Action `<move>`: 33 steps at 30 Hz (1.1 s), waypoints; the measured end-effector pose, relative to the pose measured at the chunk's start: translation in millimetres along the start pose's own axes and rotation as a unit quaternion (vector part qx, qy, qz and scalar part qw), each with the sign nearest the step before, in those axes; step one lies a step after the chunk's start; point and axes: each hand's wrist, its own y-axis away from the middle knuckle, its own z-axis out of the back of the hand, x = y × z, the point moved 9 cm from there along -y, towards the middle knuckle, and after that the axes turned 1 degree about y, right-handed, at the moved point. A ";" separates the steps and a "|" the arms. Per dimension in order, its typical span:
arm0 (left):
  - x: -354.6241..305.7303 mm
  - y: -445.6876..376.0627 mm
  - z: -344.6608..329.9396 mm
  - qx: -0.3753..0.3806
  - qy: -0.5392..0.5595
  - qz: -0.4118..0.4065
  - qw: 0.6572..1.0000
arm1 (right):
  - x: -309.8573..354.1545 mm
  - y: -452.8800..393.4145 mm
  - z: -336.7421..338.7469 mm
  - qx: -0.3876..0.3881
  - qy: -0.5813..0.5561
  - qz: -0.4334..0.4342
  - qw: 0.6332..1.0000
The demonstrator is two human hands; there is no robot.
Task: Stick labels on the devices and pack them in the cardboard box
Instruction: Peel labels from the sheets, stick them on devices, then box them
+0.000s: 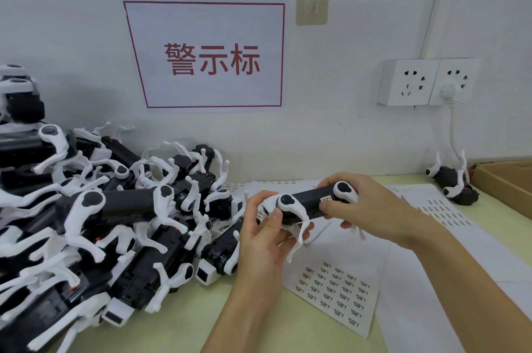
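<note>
Two bare forearms coming in from the near edge, no sleeves in sight, left hand ungloved, right hand ungloved too, no rings, no watch, short plain fingernails

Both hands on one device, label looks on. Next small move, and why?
Probably press the label flat with the right hand's thumb: it sits on the black body of the held device, right by that thumb, while the left hand grips the other end. The cardboard box waits at the right.

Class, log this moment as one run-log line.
left hand: grips device | right hand: grips device, thumb by small label | label sheet: on table
</note>
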 end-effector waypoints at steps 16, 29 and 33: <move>0.3 0.1 0.3 0.000 -0.005 0.004 1.000 | -0.8 4.1 0.9 0.026 -0.018 -0.020 0.999; -1.3 0.9 -2.6 0.002 0.011 0.010 1.000 | -9.2 2.9 -1.6 0.110 -0.156 0.002 0.982; -2.4 0.4 -1.5 0.001 -0.001 0.002 1.000 | -14.4 0.9 -1.8 0.103 -0.189 -0.018 0.976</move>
